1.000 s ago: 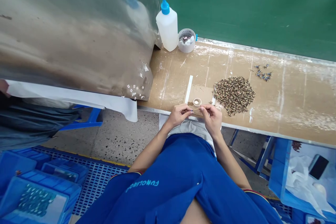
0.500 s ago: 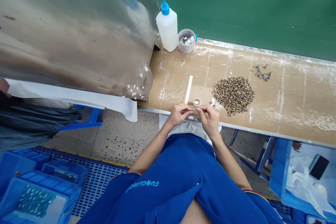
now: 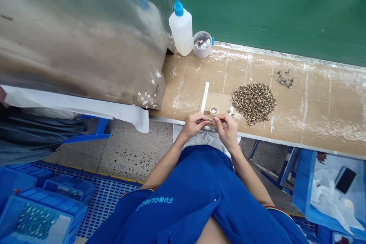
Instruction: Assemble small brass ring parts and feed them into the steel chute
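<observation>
My left hand [image 3: 196, 124] pinches a small part [image 3: 207, 121], too tiny to make out, and my right hand [image 3: 228, 127] seems to grip a thin stick [image 3: 212, 119], which spans the gap towards it. I judge this to be fine two-handed work, the stick being brought to the part; the next move calls for a steady left pinch and a light right touch. Just beyond my fingertips sits a small dish [image 3: 217, 109] with something white in it, and beyond my left knuckles a white strip [image 3: 205, 97]. Near my right hand, outward, lies a pile of small pieces [image 3: 254, 103]; well beyond my left stand a bottle [image 3: 181, 32] and a round tub [image 3: 201, 52]
</observation>
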Motion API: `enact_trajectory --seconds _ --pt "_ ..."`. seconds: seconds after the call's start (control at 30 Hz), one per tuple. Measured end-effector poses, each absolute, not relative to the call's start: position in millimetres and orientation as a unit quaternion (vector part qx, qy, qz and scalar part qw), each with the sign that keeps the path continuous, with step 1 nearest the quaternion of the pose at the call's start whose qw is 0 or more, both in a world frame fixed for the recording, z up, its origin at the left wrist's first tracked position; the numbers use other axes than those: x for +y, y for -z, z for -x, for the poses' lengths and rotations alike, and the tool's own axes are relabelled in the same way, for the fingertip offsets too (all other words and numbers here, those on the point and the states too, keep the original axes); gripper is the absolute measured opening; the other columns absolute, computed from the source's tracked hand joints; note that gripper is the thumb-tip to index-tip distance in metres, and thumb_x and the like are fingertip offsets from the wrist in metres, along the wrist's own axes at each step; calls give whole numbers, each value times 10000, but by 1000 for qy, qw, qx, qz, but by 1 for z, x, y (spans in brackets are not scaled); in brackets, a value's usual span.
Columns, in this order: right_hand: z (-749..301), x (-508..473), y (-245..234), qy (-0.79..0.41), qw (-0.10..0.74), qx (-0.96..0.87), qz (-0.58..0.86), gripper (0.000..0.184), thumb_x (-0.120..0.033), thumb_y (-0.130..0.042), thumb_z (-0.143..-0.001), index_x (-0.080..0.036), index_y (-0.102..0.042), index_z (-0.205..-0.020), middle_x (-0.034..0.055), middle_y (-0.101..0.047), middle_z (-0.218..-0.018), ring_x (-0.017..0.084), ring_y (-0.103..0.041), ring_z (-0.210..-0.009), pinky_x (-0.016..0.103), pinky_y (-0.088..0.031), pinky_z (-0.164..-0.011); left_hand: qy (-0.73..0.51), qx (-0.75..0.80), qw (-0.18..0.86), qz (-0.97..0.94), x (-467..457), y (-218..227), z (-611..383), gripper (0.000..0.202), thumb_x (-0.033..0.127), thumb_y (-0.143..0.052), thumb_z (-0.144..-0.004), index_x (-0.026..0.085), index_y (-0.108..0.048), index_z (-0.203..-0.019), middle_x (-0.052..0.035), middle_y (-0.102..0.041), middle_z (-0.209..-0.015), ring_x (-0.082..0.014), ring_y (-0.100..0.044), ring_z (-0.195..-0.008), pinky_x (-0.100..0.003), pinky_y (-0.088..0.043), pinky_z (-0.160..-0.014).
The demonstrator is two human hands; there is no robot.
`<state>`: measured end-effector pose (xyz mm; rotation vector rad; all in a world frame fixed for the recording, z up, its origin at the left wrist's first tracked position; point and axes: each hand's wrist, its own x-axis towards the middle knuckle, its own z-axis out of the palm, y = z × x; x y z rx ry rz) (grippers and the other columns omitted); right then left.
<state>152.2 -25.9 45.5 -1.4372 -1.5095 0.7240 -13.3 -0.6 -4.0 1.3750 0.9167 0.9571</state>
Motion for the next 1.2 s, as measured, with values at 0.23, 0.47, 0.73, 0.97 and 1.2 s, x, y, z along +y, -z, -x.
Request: enact_trajectory --seconds 0.23,0.47,0.73,0.97,1.2 --pt "-160 -24 -42 -324 472 -562 597 223 -411 -591 -955 -218 -665 -868 40 -710 -797 187 -663 -721 307 -526 -654 -415 393 606 -553 -1 7 12 360 486 -713 -863 128 -732 -830 -41 -645 -782 -96 -601 -580 -200 -512 -510" --pt "-173 -4 -30 -269 466 -574 617 238 -412 -593 -943 -222 -682 -830 59 -686 -854 197 -641 -790 320 -521 -652 -430 378 626 -529 1 9 13 374 494 -745 -835 121 -733 -810 -34 -634 -742 -95 -596 -567 -199 -505 -485" --pt "-174 5 -25 -218 396 -664 596 190 -282 -567 -955 -228 -703 -834 73 -643 -968 206 -617 -852 351 -516 -744 -438 377 633 -515 1 10 14 377 496 -761 -821 120 -735 -821 -37 -643 -743 -102 -604 -567 -215 -506 -490" --pt "-177 8 -32 -215 329 -721 571 187 -251 -572 -948 -248 -715 -828 58 -649 -921 202 -605 -837 348 -492 -762 -421 389 633 -521 3 9 14 389 511 -755 -820 122 -730 -817 -29 -642 -735 -83 -568 -533 -209 -493 -492" --pt "-178 10 -41 -255 402 -658 584 208 -336 -569 -954 -239 -695 -820 73 -699 -938 216 -662 -877 350 -538 -716 -419 399 633 -515 2 11 12 371 495 -760 -815 125 -728 -811 -33 -646 -745 -98 -595 -569 -212 -507 -506"
